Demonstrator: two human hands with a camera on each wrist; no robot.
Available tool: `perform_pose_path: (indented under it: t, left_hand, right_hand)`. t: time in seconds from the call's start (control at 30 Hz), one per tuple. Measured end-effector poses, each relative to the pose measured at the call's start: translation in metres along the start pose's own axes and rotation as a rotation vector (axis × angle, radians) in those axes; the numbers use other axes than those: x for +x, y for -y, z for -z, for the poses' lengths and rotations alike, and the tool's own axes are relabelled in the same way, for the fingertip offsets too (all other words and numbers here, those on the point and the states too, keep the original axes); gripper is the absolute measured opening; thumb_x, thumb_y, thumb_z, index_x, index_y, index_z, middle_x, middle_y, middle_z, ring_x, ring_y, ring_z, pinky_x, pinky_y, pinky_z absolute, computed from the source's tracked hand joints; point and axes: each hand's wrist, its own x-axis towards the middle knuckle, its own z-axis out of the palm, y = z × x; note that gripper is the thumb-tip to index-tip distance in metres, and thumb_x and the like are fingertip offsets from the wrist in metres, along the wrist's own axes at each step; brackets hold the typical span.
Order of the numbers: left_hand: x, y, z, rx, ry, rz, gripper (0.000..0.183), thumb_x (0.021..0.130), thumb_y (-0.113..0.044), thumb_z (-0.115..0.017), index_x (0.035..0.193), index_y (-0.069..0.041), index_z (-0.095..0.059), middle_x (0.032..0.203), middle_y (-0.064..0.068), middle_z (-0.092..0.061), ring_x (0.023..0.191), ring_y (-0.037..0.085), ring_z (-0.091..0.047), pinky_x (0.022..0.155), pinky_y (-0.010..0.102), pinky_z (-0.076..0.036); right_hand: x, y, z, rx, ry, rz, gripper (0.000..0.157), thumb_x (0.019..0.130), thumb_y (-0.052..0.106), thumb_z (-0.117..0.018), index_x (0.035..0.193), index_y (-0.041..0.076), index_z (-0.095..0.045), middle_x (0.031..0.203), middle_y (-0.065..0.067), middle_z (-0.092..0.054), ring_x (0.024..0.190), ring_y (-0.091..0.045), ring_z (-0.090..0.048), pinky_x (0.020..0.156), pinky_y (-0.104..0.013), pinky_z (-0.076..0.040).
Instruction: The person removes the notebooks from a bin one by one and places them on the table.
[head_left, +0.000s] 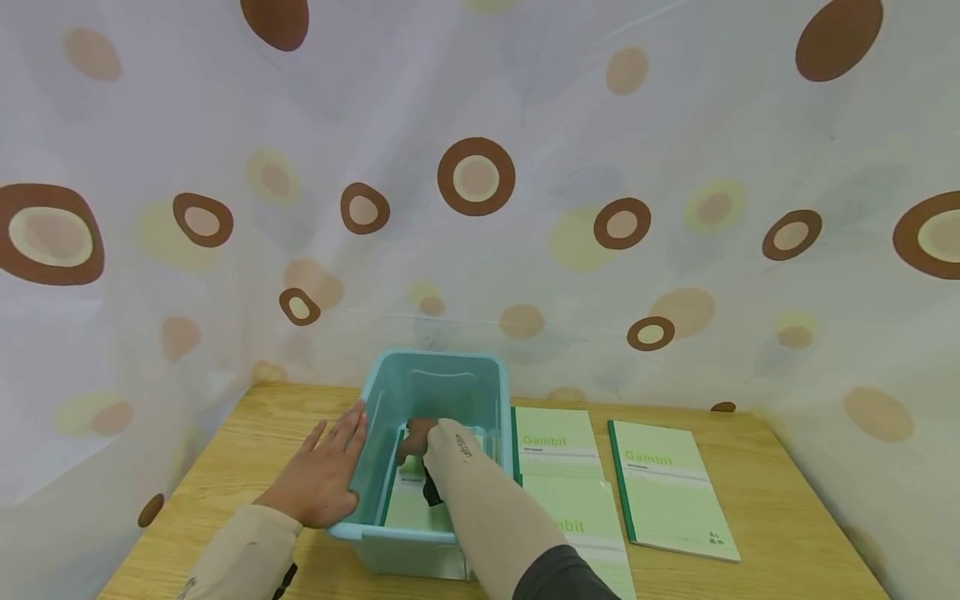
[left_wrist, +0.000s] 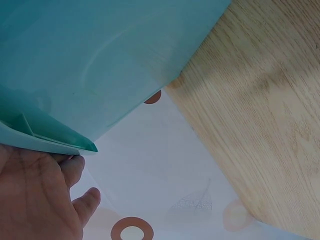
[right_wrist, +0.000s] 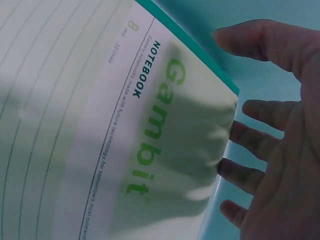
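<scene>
A light-blue plastic bin (head_left: pixel 432 533) stands on the wooden table. My left hand (head_left: pixel 321 477) lies on its left rim with fingers straight; the left wrist view shows the palm (left_wrist: pixel 35 195) against the underside of that rim. Inside the bin lies a pale green notebook (head_left: pixel 414 505) with a dark green spine, marked "Gambit" in the right wrist view. Over its far end reaches my right hand (head_left: pixel 417 440). In the right wrist view, that hand's thumb and fingers are spread apart, the fingertips (right_wrist: pixel 254 137) at the notebook's top edge; whether they touch it I cannot tell.
Right of the bin, two overlapping Gambit notebooks (head_left: pixel 558 454) lie partly behind my right sleeve. Farther right is another notebook (head_left: pixel 671 492), slightly turned. A spotted white curtain (head_left: pixel 555 167) hangs behind and beside the table (head_left: pixel 780 492).
</scene>
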Motion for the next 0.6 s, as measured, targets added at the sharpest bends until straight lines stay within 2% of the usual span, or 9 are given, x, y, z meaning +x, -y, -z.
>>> perform_pose_path:
  t: [0.17,0.33,0.6]
  left_hand:
    - [0.000,0.001,0.001,0.008,0.004,-0.003,0.079,0.073,-0.009,-0.050,0.145,0.014,-0.027,0.156,0.026,-0.019,0.142,0.039,-0.024,0.111,0.061,-0.017]
    - [0.001,0.001,0.002,0.013,0.004,-0.003,0.079,0.072,-0.008,-0.050,0.145,0.014,-0.027,0.155,0.026,-0.020,0.142,0.039,-0.024,0.110,0.061,-0.018]
    - [0.000,0.001,0.000,0.012,0.018,0.008,0.079,0.073,-0.008,-0.050,0.145,0.014,-0.026,0.156,0.026,-0.018,0.142,0.039,-0.022,0.111,0.061,-0.017]
  right_hand:
    - [0.003,0.003,0.000,-0.006,-0.065,0.012,0.071,0.079,0.029,-0.075,0.142,0.012,-0.048,0.142,-0.012,-0.046,0.129,-0.029,-0.044,0.095,-0.042,-0.046]
    - [0.009,0.006,0.000,-0.093,-0.164,-0.008,0.065,0.077,0.041,-0.075,0.135,0.021,-0.054,0.138,-0.014,-0.045,0.128,-0.032,-0.039,0.102,-0.049,-0.038]
    - [0.012,0.008,0.000,-0.059,-0.189,-0.007,0.067,0.075,0.045,-0.075,0.135,0.022,-0.053,0.128,-0.015,-0.047,0.111,-0.029,-0.044,0.092,-0.048,-0.043]
